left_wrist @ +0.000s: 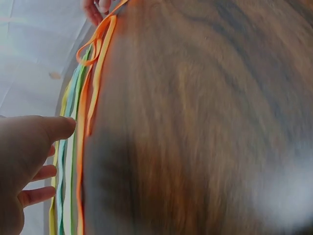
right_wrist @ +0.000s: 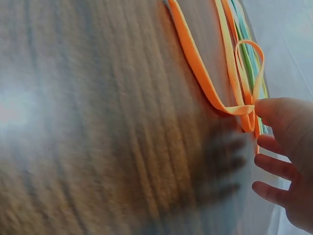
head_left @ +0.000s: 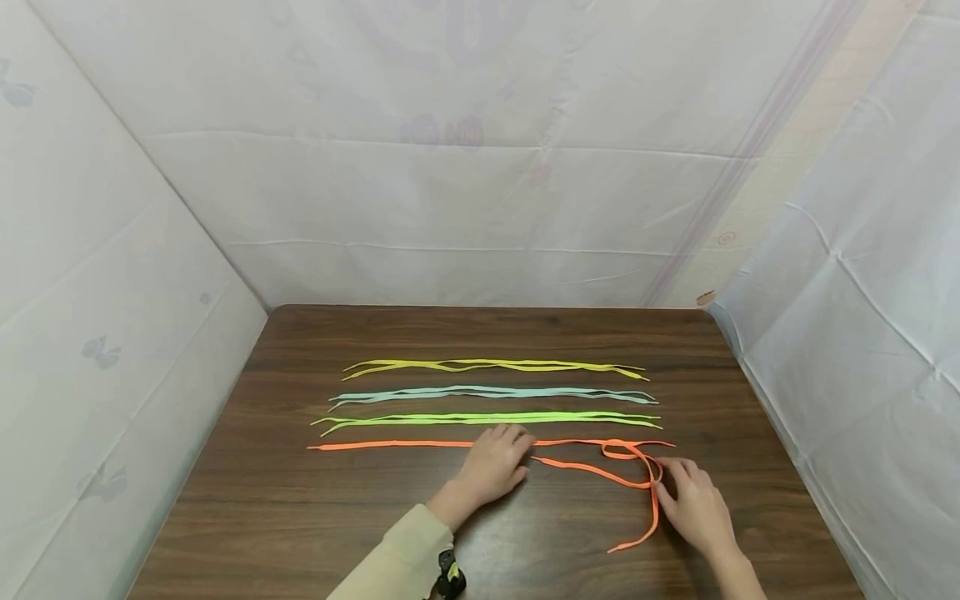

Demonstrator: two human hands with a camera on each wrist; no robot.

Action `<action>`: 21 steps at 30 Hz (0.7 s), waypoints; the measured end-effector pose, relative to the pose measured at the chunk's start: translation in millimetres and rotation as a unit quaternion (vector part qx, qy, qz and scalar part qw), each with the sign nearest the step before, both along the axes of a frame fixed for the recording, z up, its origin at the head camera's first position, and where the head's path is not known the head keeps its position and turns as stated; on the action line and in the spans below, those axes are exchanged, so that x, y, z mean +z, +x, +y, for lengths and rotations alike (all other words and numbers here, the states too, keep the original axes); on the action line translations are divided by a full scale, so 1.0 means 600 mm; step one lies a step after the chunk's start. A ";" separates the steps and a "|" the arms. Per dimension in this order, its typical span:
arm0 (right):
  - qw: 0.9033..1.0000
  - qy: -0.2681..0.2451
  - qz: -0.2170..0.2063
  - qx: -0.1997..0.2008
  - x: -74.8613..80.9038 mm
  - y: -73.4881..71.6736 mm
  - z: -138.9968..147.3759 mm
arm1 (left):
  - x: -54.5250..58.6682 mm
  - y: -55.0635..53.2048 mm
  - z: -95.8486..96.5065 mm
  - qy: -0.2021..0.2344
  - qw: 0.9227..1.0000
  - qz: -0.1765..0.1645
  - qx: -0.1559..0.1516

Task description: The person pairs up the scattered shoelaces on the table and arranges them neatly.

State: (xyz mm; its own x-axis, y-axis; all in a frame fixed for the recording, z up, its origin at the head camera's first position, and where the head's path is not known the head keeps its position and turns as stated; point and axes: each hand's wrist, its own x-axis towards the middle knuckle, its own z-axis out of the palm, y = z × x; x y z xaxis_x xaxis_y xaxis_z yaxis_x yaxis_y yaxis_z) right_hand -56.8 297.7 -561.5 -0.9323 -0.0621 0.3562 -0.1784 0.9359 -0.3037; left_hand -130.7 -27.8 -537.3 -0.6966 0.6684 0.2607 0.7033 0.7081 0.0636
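Observation:
An orange shoelace (head_left: 390, 444) lies straight across the table on its left part. Farther right, orange lace (head_left: 600, 473) is bunched in loose loops, with one end trailing toward the front. My right hand (head_left: 697, 504) pinches the loop at its right side between thumb and index finger, the other fingers spread apart in the right wrist view. Over the middle of the straight orange lace lies my left hand (head_left: 495, 462), fingertips by the green shoelaces (head_left: 450, 419). Its thumb (left_wrist: 61, 128) is extended in the left wrist view, and no lace shows gripped there.
Behind the green pair, light blue shoelaces (head_left: 487, 392) and yellow shoelaces (head_left: 487, 364) lie in roughly parallel rows. The brown wooden table (head_left: 300, 533) is bordered by white cloth walls (head_left: 450, 208) at the back and both sides.

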 end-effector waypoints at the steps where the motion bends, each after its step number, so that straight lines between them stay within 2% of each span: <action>1: 1.000 0.000 -0.001 0.000 -0.001 0.002 -0.001 | -0.003 0.001 0.006 0.000 1.000 0.000 -0.002; 5: 1.000 -0.001 -0.003 0.001 -0.004 0.007 -0.005 | -0.015 0.003 0.028 -0.010 1.000 0.001 -0.007; 11: 1.000 0.002 0.000 -0.010 -0.007 0.012 -0.008 | -0.022 0.009 0.056 -0.036 0.999 -0.003 -0.012; 21: 0.999 0.005 -0.004 -0.038 -0.006 0.019 -0.018 | -0.027 0.006 0.081 -0.049 0.999 -0.005 0.014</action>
